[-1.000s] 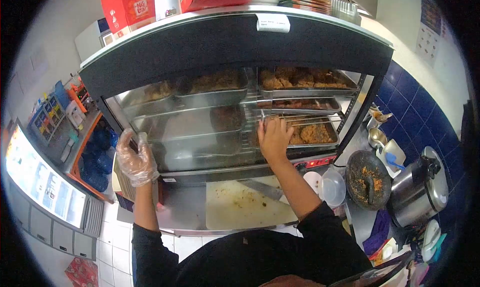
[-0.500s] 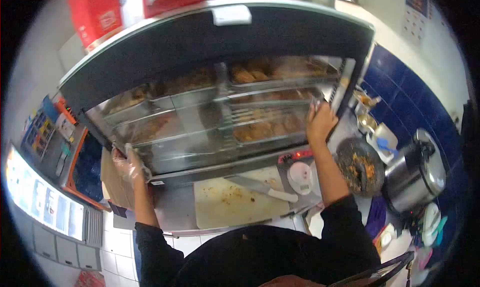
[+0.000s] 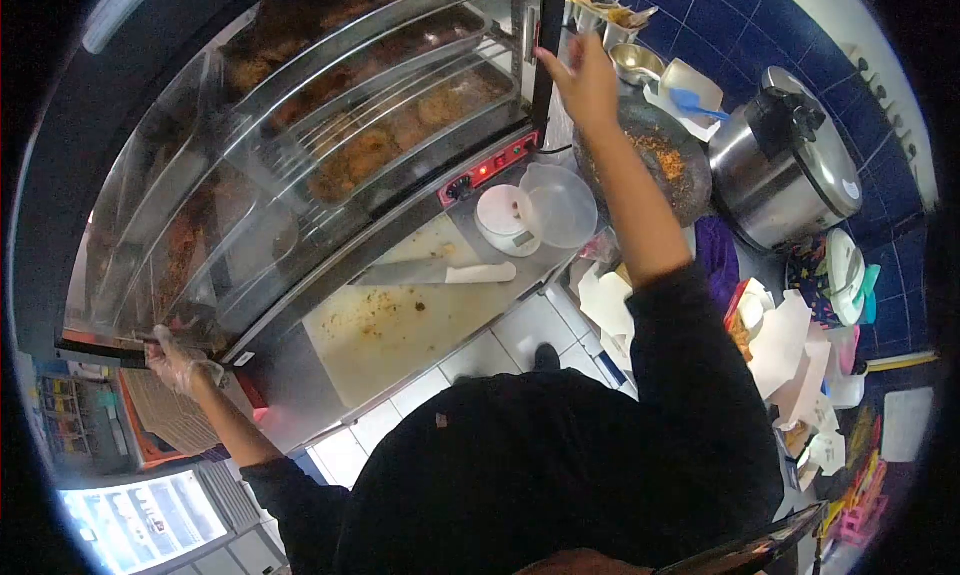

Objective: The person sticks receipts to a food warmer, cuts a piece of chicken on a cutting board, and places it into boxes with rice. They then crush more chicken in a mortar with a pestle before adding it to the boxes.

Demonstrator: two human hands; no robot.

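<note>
A heated glass display case [image 3: 400,210] fills the upper left, with trays of fried food [image 3: 375,165] behind its glass. My left hand [image 3: 180,365], in a clear plastic glove, has its fingers closed at the lower left edge of the case's glass door [image 3: 270,235]. Beside the case's right upright, my bare right hand [image 3: 588,83] is open, its thumb stretched out against the dark frame [image 3: 543,70]. Below the case, a large knife [image 3: 430,274] with a white handle lies on a stained cutting board [image 3: 385,325].
A small white scale [image 3: 508,220] and a clear plastic bowl [image 3: 560,205] stand near the red control panel [image 3: 490,170]. To the right are a dark pan of food bits [image 3: 660,165], a steel cooker [image 3: 785,165] and open cartons [image 3: 780,350]. Flat cardboard [image 3: 165,410] sits at lower left.
The view has turned and shifted rightward, so the case now slants across the upper left. My right hand has let go at the glass and opened beside the frame; my left stays at the lower left edge.
</note>
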